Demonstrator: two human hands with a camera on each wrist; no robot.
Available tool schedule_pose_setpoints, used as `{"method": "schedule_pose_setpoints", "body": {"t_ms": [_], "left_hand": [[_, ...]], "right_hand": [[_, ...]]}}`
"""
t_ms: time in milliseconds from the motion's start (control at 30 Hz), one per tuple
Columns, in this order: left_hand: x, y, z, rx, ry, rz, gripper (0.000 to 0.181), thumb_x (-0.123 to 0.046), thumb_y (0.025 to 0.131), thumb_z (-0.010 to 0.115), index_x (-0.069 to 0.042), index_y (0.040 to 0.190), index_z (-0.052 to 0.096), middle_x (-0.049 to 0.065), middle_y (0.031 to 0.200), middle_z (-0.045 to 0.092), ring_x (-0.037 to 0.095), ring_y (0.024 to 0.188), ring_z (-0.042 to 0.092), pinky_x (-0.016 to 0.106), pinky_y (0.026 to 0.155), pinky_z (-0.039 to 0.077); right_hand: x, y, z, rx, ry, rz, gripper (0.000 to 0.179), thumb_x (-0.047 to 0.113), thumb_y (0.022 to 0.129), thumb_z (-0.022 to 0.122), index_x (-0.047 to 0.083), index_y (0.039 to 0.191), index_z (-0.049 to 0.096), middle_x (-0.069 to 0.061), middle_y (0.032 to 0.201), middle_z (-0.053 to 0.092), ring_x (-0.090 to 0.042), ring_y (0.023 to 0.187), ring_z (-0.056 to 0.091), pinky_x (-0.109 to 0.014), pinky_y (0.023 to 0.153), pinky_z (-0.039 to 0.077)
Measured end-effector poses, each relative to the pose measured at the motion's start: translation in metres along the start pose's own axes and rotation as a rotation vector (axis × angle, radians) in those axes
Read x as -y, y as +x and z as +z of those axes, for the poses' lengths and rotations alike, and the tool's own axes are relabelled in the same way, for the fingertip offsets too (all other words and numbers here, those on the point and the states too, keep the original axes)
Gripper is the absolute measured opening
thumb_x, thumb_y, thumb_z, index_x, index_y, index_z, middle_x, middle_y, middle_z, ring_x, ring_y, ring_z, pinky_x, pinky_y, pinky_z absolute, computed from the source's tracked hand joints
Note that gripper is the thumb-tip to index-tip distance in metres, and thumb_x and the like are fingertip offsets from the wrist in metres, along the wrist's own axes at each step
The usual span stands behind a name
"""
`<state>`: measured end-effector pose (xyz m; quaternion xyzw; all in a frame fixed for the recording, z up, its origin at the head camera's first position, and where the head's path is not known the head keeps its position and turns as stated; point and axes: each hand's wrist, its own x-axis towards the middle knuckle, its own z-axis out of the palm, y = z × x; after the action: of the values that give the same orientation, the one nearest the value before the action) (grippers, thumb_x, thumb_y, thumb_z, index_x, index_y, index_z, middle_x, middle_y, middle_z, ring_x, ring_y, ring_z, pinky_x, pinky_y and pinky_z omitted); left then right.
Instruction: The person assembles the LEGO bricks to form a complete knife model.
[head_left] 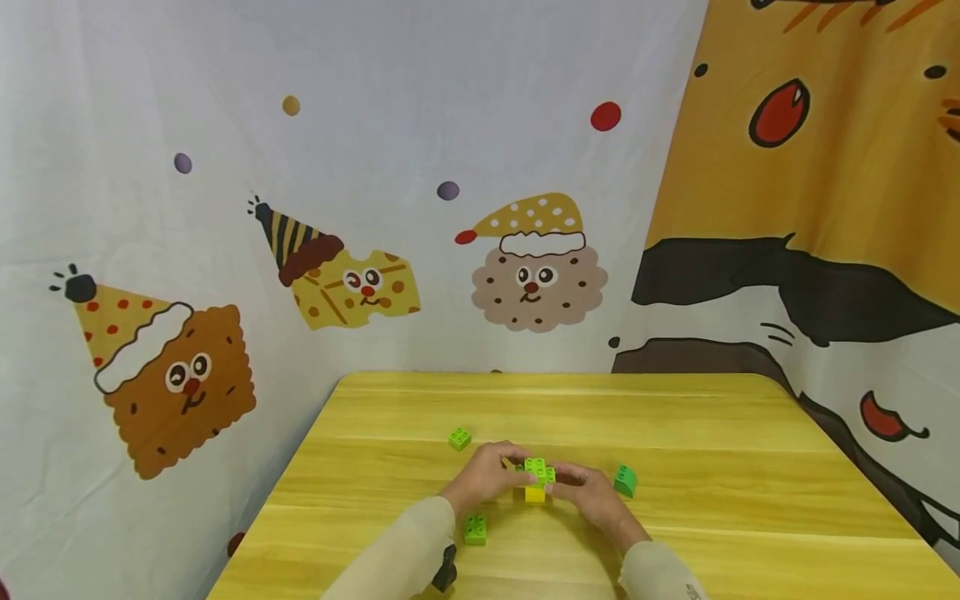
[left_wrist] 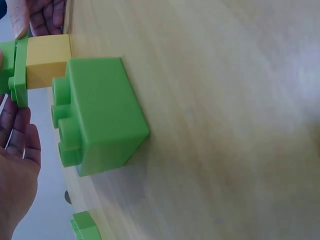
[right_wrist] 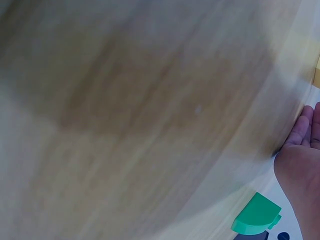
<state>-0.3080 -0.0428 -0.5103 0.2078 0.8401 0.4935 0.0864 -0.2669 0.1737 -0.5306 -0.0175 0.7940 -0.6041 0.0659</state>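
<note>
In the head view, a small stack of toy building bricks stands at mid-table between both hands. It has a yellow brick (head_left: 535, 494) at the bottom, a flat green plate (left_wrist: 20, 70) across it and a light green brick (head_left: 535, 468) on top. My left hand (head_left: 483, 477) holds the top brick and plate from the left, thumb at the front. From the other side my right hand (head_left: 594, 500) grips the plate's end, its thumb showing against the edge in the left wrist view. Part of the stack is hidden by fingers.
A light green brick (head_left: 476, 529) lies close to the left forearm, looming large in the left wrist view. Another light green brick (head_left: 460, 438) sits farther back. Right of the right hand is a darker green curved brick (head_left: 626, 481). A printed cloth hangs behind the wooden table (head_left: 720, 417).
</note>
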Motion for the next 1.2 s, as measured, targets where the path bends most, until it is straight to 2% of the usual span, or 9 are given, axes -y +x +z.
{"method": "schedule_pose_setpoints", "body": {"t_ms": [233,400,633,1000,1200], "left_hand": [[-0.0010,0.0014,-0.0013,0.015,0.032,0.031,0.019,-0.032,0.087,0.079,-0.030,0.105,0.075,-0.016,0.099,0.063,0.019,0.099,0.057,0.033,0.079,0.046],[-0.0007,-0.0004,-0.0017,0.023,0.037,0.039,0.022,-0.033,0.088,0.078,-0.029,0.109,0.075,-0.017,0.101,0.063,0.015,0.100,0.057,0.032,0.081,0.047],[0.0021,-0.0014,-0.0005,0.036,0.013,0.042,0.025,-0.035,0.089,0.076,-0.028,0.113,0.073,-0.017,0.105,0.063,0.013,0.102,0.057,0.032,0.084,0.048],[0.0038,-0.0006,-0.0013,0.034,-0.013,0.019,0.025,-0.035,0.087,0.078,-0.029,0.111,0.074,-0.016,0.104,0.065,0.012,0.100,0.058,0.038,0.086,0.047],[0.0029,-0.0016,-0.0047,0.058,-0.062,-0.031,0.029,-0.038,0.087,0.078,-0.030,0.114,0.073,-0.013,0.105,0.064,0.014,0.098,0.057,0.037,0.082,0.047]], "right_hand": [[0.0001,-0.0003,-0.0004,0.008,0.007,-0.006,0.050,0.029,0.087,0.078,0.004,0.128,0.065,-0.013,0.123,0.066,-0.032,0.115,0.059,-0.054,0.098,0.044],[0.0007,-0.0007,-0.0011,0.022,0.012,-0.010,0.050,0.029,0.087,0.078,0.003,0.128,0.065,-0.012,0.122,0.066,-0.033,0.115,0.059,-0.055,0.097,0.045],[-0.0008,-0.0005,-0.0027,0.048,0.008,-0.012,0.053,0.032,0.088,0.077,0.003,0.131,0.063,-0.013,0.125,0.064,-0.033,0.117,0.057,-0.055,0.098,0.044],[-0.0017,0.0010,-0.0021,0.040,0.005,-0.004,0.053,0.033,0.087,0.077,0.005,0.130,0.065,-0.013,0.126,0.065,-0.034,0.119,0.057,-0.057,0.100,0.041],[-0.0005,0.0015,-0.0026,0.035,0.007,-0.009,0.052,0.033,0.086,0.078,0.006,0.129,0.065,-0.013,0.125,0.065,-0.033,0.118,0.057,-0.056,0.099,0.042]]}}
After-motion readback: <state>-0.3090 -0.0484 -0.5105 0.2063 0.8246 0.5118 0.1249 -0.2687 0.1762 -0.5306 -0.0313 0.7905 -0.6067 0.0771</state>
